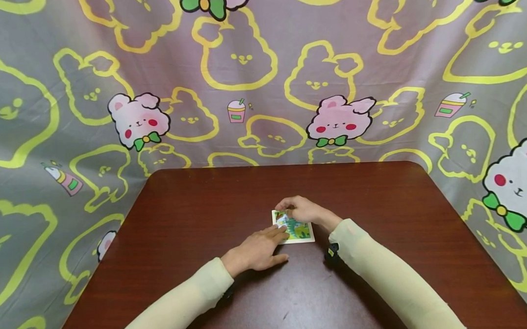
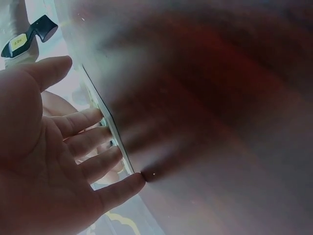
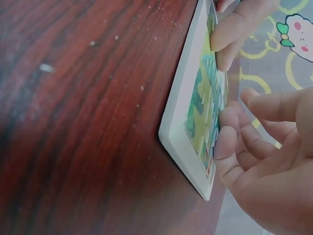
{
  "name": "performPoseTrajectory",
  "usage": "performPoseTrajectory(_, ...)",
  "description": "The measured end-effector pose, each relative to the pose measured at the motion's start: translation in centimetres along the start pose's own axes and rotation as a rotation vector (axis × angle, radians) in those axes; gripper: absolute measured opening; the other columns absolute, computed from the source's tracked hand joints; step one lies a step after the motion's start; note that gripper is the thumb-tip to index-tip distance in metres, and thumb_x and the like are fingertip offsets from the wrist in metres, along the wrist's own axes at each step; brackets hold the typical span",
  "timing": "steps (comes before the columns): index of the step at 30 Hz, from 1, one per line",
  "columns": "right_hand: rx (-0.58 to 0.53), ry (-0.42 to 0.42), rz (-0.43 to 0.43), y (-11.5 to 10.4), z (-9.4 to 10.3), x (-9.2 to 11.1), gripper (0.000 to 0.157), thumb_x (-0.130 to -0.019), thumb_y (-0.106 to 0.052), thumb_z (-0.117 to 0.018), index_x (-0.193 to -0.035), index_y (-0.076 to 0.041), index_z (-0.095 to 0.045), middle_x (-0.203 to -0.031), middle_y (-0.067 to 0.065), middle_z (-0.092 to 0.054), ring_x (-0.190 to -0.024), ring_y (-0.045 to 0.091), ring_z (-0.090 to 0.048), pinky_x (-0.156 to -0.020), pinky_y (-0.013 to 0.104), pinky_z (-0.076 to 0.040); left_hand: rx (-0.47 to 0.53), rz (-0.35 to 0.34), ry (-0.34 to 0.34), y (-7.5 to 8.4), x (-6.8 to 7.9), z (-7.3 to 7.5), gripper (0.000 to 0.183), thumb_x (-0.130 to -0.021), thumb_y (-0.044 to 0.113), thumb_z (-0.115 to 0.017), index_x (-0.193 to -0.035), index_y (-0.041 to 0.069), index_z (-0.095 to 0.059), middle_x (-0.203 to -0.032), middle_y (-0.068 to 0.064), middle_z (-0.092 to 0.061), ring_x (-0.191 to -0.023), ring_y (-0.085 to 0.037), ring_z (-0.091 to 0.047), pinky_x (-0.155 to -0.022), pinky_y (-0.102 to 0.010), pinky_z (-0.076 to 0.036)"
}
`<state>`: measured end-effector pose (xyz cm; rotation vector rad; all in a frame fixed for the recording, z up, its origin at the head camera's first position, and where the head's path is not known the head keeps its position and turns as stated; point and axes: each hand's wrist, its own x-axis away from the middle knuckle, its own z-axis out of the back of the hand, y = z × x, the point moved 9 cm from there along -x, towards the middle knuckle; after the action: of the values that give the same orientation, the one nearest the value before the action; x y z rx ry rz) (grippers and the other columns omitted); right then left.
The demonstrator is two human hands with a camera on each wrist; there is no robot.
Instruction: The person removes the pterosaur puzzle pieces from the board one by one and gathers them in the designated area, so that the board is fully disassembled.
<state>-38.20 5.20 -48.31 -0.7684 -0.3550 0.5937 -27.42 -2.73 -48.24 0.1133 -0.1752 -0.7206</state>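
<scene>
Two hands meet over one board, as the head view shows. The board lies flat near the middle of the table: squarish, pale-rimmed, brightly printed. The left hand rests straight-fingered on its left side; the right hand arches over its far part. The tabletop is glossy—uneven pushing could make the board skid or turn. Behind hangs softly creased, printed cloth.

Left wrist view: the left fingers are extended and slightly spread, their tips along the board's thin edge. Contact so slight may steady it poorly if the right hand tugs.

Right wrist view: the rim is smooth, with a rounded corner; the picture appears faintly uneven. The right fingers are bent against it—whether they pinch anything cannot be told. Should a fingertip catch, the board might tilt. The wood grain is dark-streaked, with pale specks.
</scene>
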Motion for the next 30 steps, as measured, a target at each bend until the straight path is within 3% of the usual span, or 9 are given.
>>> performPoseTrajectory(9,0.052,-0.012,-0.031,0.09,-0.04,0.10,0.041,-0.097,-0.001,-0.046,-0.130,-0.010,-0.067,-0.133,0.010,-0.065,-0.131,0.030,-0.052,-0.092,0.039,-0.046,-0.011,0.006,-0.004,-0.01,0.00,-0.05,0.062,-0.099,0.049,-0.055,-0.149,0.013,-0.047,-0.160,-0.007,-0.039,-0.149,-0.028,-0.035,-0.116,-0.047,-0.039)
performPoseTrajectory(22,0.133,-0.008,-0.017,0.00,-0.12,-0.36,0.043,-0.090,0.005,-0.047,-0.124,-0.009,-0.071,-0.128,0.012,-0.066,-0.122,0.031,-0.058,-0.097,0.044,-0.050,-0.023,0.003,-0.006,-0.15,-0.04,-0.31,0.061,-0.099,0.050,-0.054,-0.148,0.014,-0.048,-0.160,-0.007,-0.039,-0.150,-0.028,-0.035,-0.116,-0.045,-0.039)
performPoseTrajectory(30,0.112,-0.013,-0.071,0.17,-0.21,-0.44,0.043,-0.088,0.005,-0.046,-0.121,-0.008,-0.069,-0.122,0.012,-0.066,-0.119,0.030,-0.059,-0.097,0.044,-0.051,-0.017,-0.006,0.003,-0.01,-0.02,-0.24,0.060,-0.099,0.048,-0.056,-0.147,0.013,-0.049,-0.160,-0.008,-0.040,-0.149,-0.029,-0.035,-0.115,-0.046,-0.040)
